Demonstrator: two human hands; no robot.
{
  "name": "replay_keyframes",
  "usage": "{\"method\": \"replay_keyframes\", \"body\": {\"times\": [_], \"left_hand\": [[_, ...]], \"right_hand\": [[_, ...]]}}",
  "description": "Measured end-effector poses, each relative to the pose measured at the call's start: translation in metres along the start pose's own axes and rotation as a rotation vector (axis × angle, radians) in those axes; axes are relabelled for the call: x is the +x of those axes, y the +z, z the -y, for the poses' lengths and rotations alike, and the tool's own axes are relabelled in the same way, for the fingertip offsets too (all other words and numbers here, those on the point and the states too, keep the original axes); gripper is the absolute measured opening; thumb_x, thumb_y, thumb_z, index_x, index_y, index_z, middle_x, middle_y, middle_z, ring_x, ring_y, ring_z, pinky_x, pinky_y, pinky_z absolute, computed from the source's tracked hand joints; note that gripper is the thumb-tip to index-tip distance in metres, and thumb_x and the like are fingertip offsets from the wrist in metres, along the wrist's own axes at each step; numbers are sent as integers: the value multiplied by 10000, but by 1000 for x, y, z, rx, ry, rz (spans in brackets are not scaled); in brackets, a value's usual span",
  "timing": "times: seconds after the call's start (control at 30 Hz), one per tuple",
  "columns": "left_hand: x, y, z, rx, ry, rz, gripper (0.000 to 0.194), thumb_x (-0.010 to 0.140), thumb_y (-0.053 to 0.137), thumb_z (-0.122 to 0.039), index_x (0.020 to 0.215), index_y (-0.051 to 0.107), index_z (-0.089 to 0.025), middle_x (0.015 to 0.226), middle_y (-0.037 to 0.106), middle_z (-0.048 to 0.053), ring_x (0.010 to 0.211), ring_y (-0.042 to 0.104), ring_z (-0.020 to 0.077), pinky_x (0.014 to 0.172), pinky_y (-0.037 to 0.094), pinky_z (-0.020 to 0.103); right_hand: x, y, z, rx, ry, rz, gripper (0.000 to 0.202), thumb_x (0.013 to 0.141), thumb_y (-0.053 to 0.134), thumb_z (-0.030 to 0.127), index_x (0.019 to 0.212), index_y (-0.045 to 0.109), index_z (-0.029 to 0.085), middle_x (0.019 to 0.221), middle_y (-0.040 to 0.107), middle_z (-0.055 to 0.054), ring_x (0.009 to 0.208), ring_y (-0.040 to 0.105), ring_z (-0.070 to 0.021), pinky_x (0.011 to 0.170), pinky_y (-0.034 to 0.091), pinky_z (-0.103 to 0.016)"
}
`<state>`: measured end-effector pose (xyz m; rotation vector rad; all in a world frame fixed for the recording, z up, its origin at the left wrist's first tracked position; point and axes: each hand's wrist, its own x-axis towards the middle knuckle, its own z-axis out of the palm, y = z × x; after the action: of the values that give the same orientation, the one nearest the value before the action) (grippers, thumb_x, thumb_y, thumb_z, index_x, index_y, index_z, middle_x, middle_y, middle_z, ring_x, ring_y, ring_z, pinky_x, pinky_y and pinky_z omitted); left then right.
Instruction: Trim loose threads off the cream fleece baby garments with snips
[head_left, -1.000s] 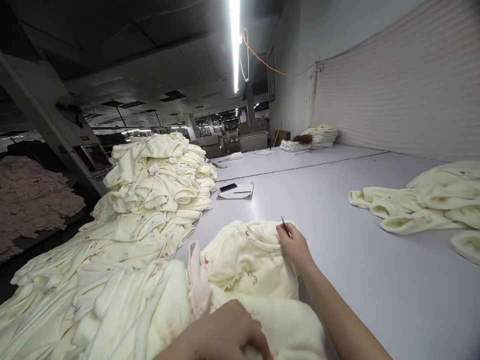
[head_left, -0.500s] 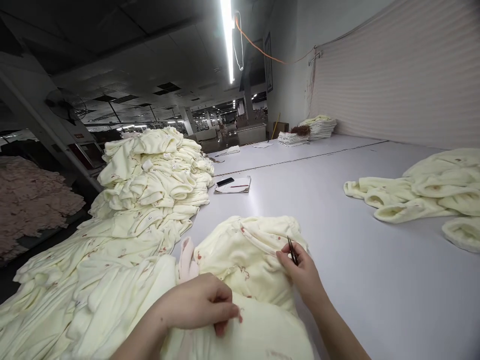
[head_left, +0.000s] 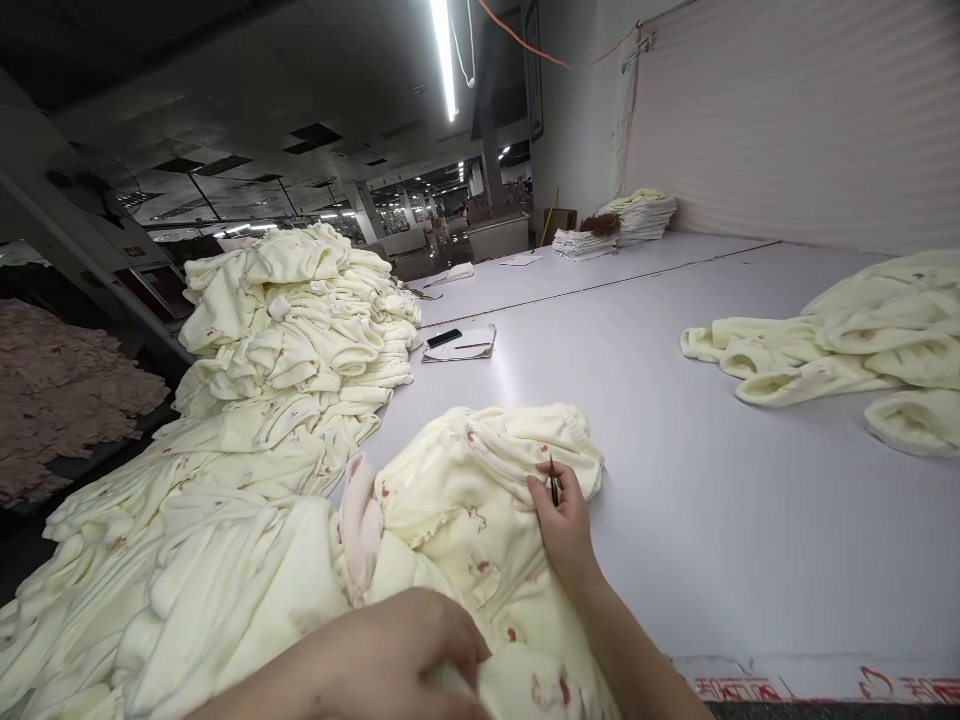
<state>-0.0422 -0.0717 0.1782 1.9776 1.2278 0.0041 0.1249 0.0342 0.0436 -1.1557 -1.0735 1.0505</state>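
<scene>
A pale yellow fleece garment (head_left: 442, 500) with small red motifs lies bunched on the table before me. My right hand (head_left: 562, 510) is closed at its right side, fingertips on a fold. Held in that hand is a small dark pointed tool (head_left: 553, 482), its tip up; its exact kind is hard to make out. Low in the picture, my left hand (head_left: 412, 655) curls over the garment's near part, fingers bent on the cloth and slightly blurred. The lower fingers run out of view. A pale pink piece of cloth (head_left: 358, 525) shows at the garment's left.
A tall heap of similar garments (head_left: 300, 330) fills the left side. More garments (head_left: 862, 340) lie at the right. A notepad (head_left: 469, 345) with a dark phone-like object (head_left: 445, 338) is farther back on the white table (head_left: 675, 520). Folded stacks (head_left: 637, 215) stand by the wall.
My left hand has moved down and nearer to me, with the garment's near part shifting under it. The right hand stays at the fold with the tool. The view has tilted down somewhat.
</scene>
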Motion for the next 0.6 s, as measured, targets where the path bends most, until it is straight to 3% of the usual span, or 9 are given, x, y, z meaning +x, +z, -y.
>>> {"method": "replay_keyframes", "body": {"times": [0.07,0.17,0.23,0.33,0.43,0.5,0.6], "left_hand": [[11,-10,-4,-88,-66,-183,240,837,501,-394,943,651,-239,899,657,16,794,610,173,686,483,259],[43,-18,0,-84,-22,-673,347,874,453,-391,1185,513,-247,1185,552,72,938,580,186,730,497,286],[64,-23,5,51,9,-819,441,833,526,-396,1241,459,-242,1229,510,93,992,552,218,791,485,336],[82,-24,12,297,-17,-753,390,790,576,-349,1155,525,-220,1056,559,84,936,546,247,800,460,383],[86,-21,17,397,-16,-689,267,835,448,-247,1065,579,-209,952,553,74,843,546,233,726,449,364],[85,-20,20,336,-17,-705,309,858,366,-226,1072,589,-221,941,561,70,840,549,229,744,437,364],[85,-26,24,-72,-93,-681,275,858,384,-296,952,632,-222,892,598,51,873,564,222,787,433,342]], "right_hand": [[-16,-6,8,35,-23,56,290,810,556,448,1001,527,233,771,545,9,577,461,-127,548,412,-240],[-43,-15,20,123,-77,256,219,817,578,407,941,590,228,814,613,-23,687,559,-161,647,461,-266],[-55,-19,23,187,-79,401,188,833,570,387,896,628,219,891,661,-57,829,601,-201,748,471,-297],[-56,-24,20,232,0,412,217,847,555,403,861,632,201,873,697,-83,839,616,-220,767,474,-328],[-36,-31,10,200,66,174,259,815,588,443,868,607,190,826,692,-84,807,613,-220,756,482,-342],[-16,-35,4,158,54,43,303,772,628,454,926,602,195,893,670,-79,889,599,-228,790,479,-343],[13,-32,1,141,24,43,436,700,689,440,1057,588,209,898,633,-47,882,594,-223,768,490,-333]]}}
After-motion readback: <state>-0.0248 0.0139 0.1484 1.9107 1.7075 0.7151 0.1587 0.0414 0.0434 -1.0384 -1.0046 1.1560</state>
